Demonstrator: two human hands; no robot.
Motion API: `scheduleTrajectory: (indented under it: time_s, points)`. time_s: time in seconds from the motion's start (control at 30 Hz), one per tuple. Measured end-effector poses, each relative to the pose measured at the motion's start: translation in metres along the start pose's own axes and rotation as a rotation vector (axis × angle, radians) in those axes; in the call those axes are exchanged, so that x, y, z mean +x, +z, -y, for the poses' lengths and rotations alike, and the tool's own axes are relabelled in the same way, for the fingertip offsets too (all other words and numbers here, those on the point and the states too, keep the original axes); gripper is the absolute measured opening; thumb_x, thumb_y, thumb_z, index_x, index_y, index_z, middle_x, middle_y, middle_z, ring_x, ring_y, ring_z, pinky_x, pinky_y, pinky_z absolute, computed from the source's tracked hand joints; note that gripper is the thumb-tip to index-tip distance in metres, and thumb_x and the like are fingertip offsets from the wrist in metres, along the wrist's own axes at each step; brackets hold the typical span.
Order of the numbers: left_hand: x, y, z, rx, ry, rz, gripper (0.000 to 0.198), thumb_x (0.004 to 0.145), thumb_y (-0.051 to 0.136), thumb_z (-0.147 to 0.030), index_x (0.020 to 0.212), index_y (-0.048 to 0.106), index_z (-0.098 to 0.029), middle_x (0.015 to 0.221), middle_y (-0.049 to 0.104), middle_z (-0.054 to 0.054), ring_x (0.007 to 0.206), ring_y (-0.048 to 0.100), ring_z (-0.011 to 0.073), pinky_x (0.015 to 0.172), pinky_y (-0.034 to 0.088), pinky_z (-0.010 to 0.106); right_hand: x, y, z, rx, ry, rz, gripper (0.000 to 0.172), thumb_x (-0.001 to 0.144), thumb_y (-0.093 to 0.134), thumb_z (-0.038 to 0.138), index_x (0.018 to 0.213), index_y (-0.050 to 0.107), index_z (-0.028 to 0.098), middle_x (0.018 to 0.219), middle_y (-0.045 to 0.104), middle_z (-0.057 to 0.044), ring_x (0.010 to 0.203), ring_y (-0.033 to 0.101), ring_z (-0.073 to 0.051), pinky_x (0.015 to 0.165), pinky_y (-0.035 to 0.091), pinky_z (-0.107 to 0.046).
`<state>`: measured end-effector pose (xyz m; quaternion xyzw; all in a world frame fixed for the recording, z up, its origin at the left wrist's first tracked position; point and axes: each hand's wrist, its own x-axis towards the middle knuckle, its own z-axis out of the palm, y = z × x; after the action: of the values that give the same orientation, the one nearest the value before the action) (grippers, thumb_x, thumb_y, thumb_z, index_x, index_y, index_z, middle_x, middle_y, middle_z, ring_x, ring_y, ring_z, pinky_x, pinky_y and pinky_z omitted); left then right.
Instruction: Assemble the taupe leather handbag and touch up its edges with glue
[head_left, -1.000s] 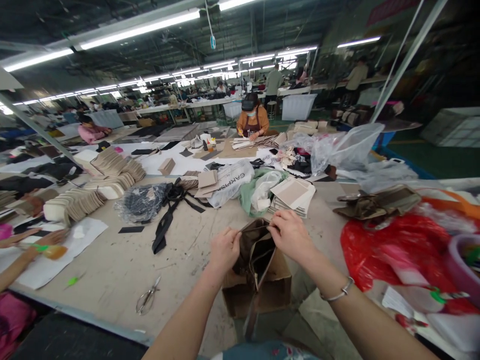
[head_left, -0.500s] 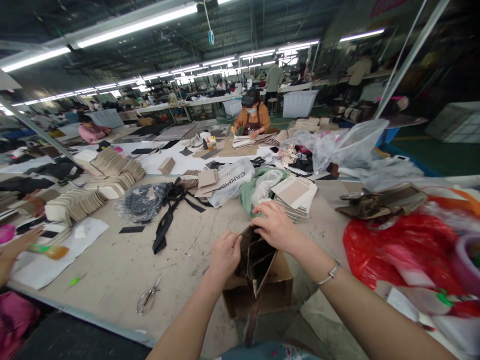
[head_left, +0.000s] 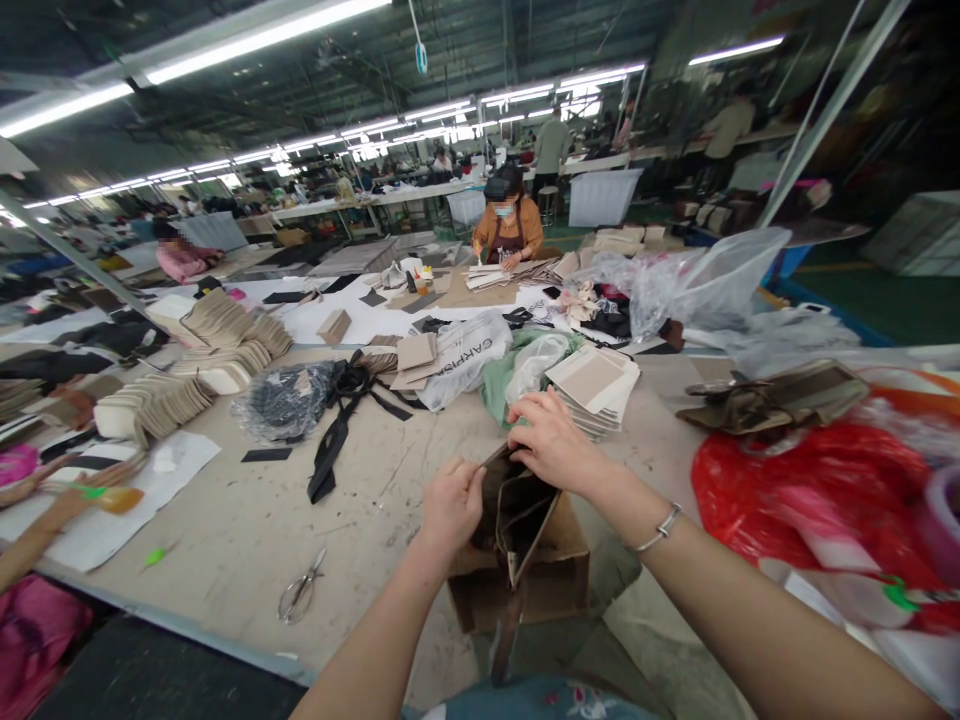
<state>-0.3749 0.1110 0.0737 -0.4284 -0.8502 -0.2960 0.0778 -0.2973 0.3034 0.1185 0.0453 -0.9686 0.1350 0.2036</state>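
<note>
A dark brown bag (head_left: 517, 510) hangs between my hands with its mouth spread and its inner lining showing. My left hand (head_left: 453, 508) pinches the left part of its top edge between thumb and fingers. At the far edge, my right hand (head_left: 551, 438) grips the rim, thumb inside and fingers curled over. A brown strap (head_left: 506, 640) trails from the bag toward my body. Beneath and behind it is a cardboard box (head_left: 566, 570), partly covered by the bag. The bag's lower part is hidden.
Scissors (head_left: 301, 590) lie left of my arm. Beige panels (head_left: 596, 385) are stacked beyond my right hand. A red plastic bag (head_left: 810, 500) bulges at right. Black straps (head_left: 326, 455) lie ahead. A co-worker's hand (head_left: 71, 505) holds a glue bottle (head_left: 116, 499) at far left.
The view has shifted slightly. Both hands keep the same hold on the bag's edge. At left, the co-worker's hand and glue bottle have moved over the white sheet.
</note>
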Motion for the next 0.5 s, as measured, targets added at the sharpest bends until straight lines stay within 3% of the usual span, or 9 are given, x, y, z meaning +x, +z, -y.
scheduleTrajectory:
  time_s: [0.5]
  points:
    - [-0.0006, 0.0017, 0.0039, -0.016, -0.029, 0.027, 0.026, 0.093, 0.043, -0.025, 0.078, 0.064, -0.017, 0.069, 0.053, 0.001, 0.067, 0.054, 0.0136, 0.063, 0.039, 0.025, 0.0072, 0.0063, 0.0046, -0.016, 0.067, -0.031, 0.008, 0.079, 0.067, 0.019, 0.071, 0.067, 0.02, 0.099, 0.061, -0.003, 0.11, 0.042, -0.024, 0.11, 0.013, -0.051]
